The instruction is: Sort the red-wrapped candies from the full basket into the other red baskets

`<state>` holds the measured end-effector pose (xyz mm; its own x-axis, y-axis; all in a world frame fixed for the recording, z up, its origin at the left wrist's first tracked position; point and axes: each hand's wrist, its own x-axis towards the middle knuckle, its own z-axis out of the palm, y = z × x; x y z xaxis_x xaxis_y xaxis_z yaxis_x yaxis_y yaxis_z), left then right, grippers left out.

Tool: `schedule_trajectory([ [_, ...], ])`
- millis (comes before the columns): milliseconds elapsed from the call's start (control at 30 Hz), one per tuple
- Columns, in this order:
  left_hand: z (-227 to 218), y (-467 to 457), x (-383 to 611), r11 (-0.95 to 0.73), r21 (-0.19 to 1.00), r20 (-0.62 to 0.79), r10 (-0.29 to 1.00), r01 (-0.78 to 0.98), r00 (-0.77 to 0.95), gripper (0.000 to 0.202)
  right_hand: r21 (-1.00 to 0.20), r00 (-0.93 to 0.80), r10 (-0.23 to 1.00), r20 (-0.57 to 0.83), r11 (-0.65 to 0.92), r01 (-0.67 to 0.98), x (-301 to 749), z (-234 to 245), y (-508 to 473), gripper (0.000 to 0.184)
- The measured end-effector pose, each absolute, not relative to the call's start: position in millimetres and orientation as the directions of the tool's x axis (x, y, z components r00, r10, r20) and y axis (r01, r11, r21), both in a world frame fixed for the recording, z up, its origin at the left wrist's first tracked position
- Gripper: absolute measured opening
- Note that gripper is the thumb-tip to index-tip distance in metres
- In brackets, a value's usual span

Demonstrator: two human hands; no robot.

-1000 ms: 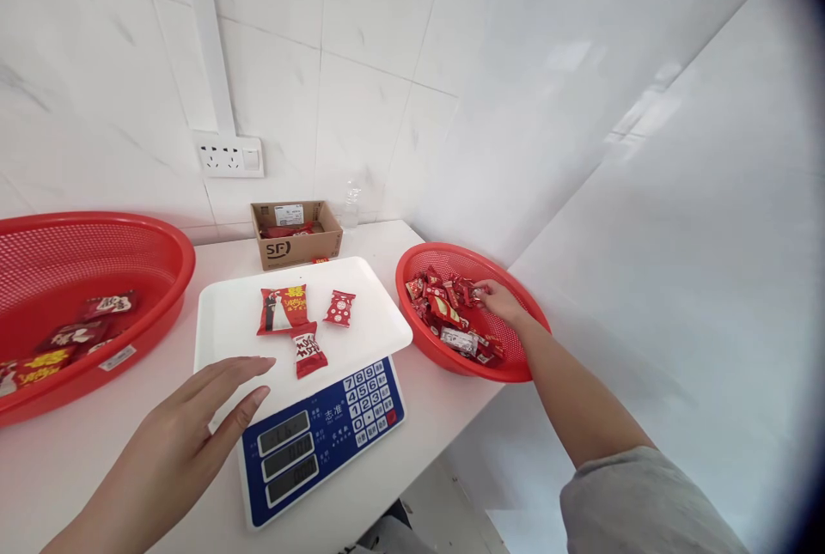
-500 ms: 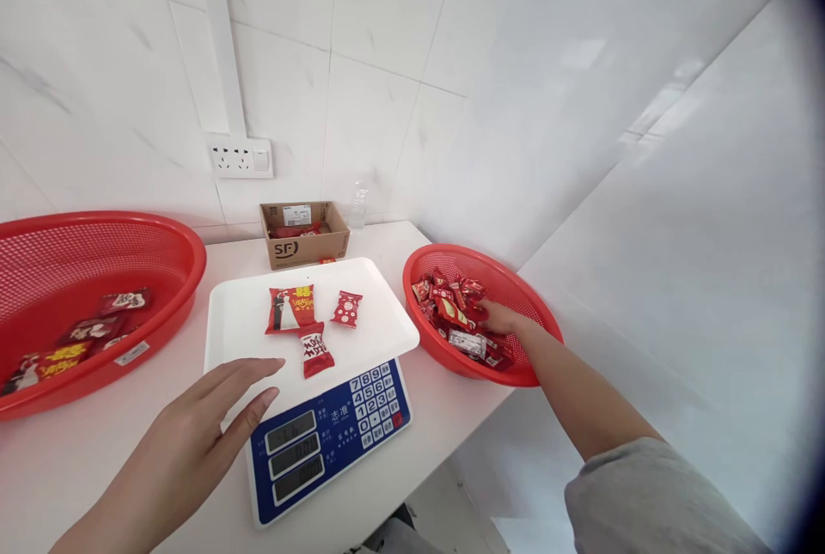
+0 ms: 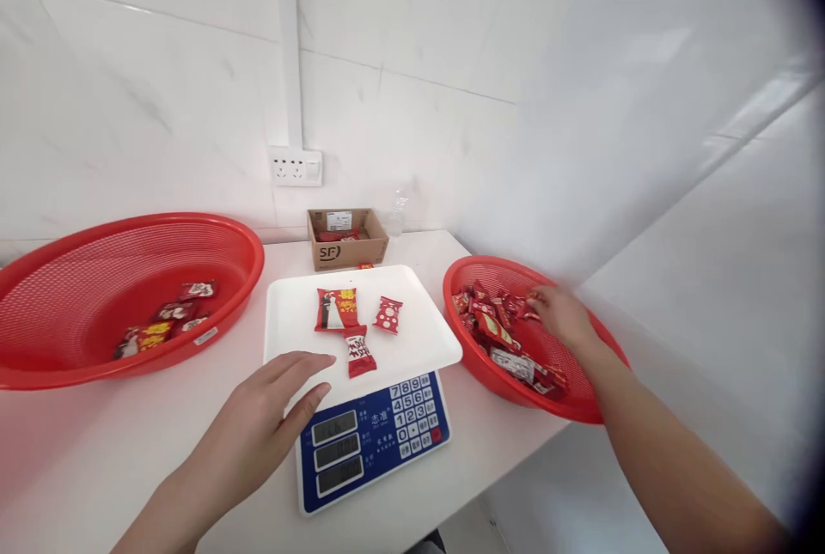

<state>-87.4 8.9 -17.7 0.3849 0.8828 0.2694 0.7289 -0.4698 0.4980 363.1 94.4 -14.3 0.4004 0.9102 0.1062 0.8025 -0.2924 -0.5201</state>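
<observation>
My left hand [image 3: 258, 434] rests flat with fingers stretched out at the front left corner of the scale's white tray [image 3: 418, 348]. Three red candy packets [image 3: 353, 322] lie on that tray. Below it is the scale's blue keypad and display [image 3: 374, 438]. My right hand [image 3: 564, 318] reaches into the small red basket [image 3: 580, 404] on the right and sits among several red wrapped candies [image 3: 499, 331]; its fingers are blurred and curled over the sweets.
A large red basket [image 3: 129, 232] with a few packets stands at the left. A small cardboard box [image 3: 346, 240] sits against the tiled wall under a socket [image 3: 295, 167]. The counter ends just right of the small basket.
The view has swung to the right, so everything sits further right in frame. My right hand shifted within the small basket toward its far side. My left hand stays by the tray.
</observation>
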Motion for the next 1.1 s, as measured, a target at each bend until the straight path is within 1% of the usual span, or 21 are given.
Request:
schedule_trajectory([
  [67, -16.1, 8.6, -86.9, -0.474, 0.494, 0.257, 0.881, 0.729, 0.398, 0.031, -0.545, 0.401, 0.891, 0.211, -0.233, 0.805, 335.9, 3.8, 88.3, 0.025],
  [100, -15.5, 8.5, -86.7, -0.474, 0.492, 0.249, 0.88, 0.73, 0.403, 0.031, -0.57, 0.376, 0.896, 0.237, -0.186, 0.8, 318.7, 10.5, 83.4, 0.027],
  [133, -14.8, 8.3, -86.6, -0.474, 0.491, 0.244, 0.88, 0.731, 0.407, 0.03, -0.594, 0.342, 0.91, 0.232, -0.146, 0.791, 299.6, 15.0, 77.5, 0.029],
  [167, -14.1, 8.1, -86.4, -0.472, 0.49, 0.239, 0.881, 0.732, 0.408, 0.03, -0.634, 0.281, 0.938, 0.203, -0.093, 0.768, 279.4, 17.3, 71.3, 0.029],
  [200, -13.4, 7.7, -86.2, -0.473, 0.49, 0.237, 0.881, 0.732, 0.41, 0.03, -0.733, 0.163, 0.98, 0.112, -0.029, 0.68, 259.0, 17.6, 65.5, 0.03],
  [233, -12.7, 7.2, -86.1, -0.475, 0.489, 0.238, 0.88, 0.732, 0.412, 0.03, -0.812, 0.048, 0.998, 0.04, 0.005, 0.583, 239.3, 16.2, 60.6, 0.031],
  [267, -12.1, 6.7, -85.9, -0.478, 0.488, 0.24, 0.878, 0.73, 0.414, 0.03, -0.846, -0.059, 0.998, 0.01, 0.04, 0.532, 221.3, 13.9, 57.1, 0.029],
  [300, -11.5, 6.1, -85.8, -0.481, 0.488, 0.243, 0.876, 0.728, 0.416, 0.03, -0.838, -0.15, 0.989, -0.008, 0.075, 0.54, 205.8, 11.2, 55.4, 0.027],
  [367, -10.7, 5.2, -85.8, -0.485, 0.487, 0.247, 0.874, 0.726, 0.418, 0.03, -0.78, -0.233, 0.973, -0.006, 0.141, 0.61, 183.0, 6.9, 56.5, 0.028],
  [433, -10.5, 5.0, -86.3, -0.48, 0.488, 0.246, 0.877, 0.729, 0.413, 0.03, -0.733, -0.224, 0.974, 0.037, 0.179, 0.656, 170.0, 5.4, 61.1, 0.033],
  [533, -10.9, 5.6, -87.5, -0.457, 0.497, 0.245, 0.889, 0.738, 0.386, 0.03, -0.745, -0.193, 0.979, 0.073, 0.182, 0.642, 159.0, 5.3, 66.9, 0.034],
  [733, -10.4, 6.9, -88.9, -0.458, 0.513, 0.257, 0.889, 0.726, 0.38, 0.03, -0.802, -0.352, 0.933, -0.081, 0.148, 0.578, 131.2, -9.4, 66.2, 0.024],
  [867, -8.4, 6.0, -90.2, -0.459, 0.522, 0.253, 0.888, 0.719, 0.383, 0.03, -0.837, -0.397, 0.915, -0.073, 0.16, 0.523, 123.2, -10.6, 68.2, 0.027],
  [967, -7.0, 5.2, -91.8, -0.465, 0.517, 0.26, 0.885, 0.719, 0.385, 0.03, -0.846, -0.305, 0.952, -0.03, 0.138, 0.515, 132.8, -3.0, 74.5, 0.027],
  [1033, -6.5, 5.0, -92.5, -0.464, 0.516, 0.258, 0.886, 0.72, 0.386, 0.03, -0.803, -0.17, 0.985, 0.023, 0.119, 0.584, 143.2, -0.5, 80.7, 0.027],
  [1100, -6.2, 5.0, -92.8, -0.464, 0.516, 0.25, 0.886, 0.72, 0.391, 0.03, -0.73, -0.043, 0.996, 0.073, 0.083, 0.679, 152.5, -3.1, 86.9, 0.028],
])
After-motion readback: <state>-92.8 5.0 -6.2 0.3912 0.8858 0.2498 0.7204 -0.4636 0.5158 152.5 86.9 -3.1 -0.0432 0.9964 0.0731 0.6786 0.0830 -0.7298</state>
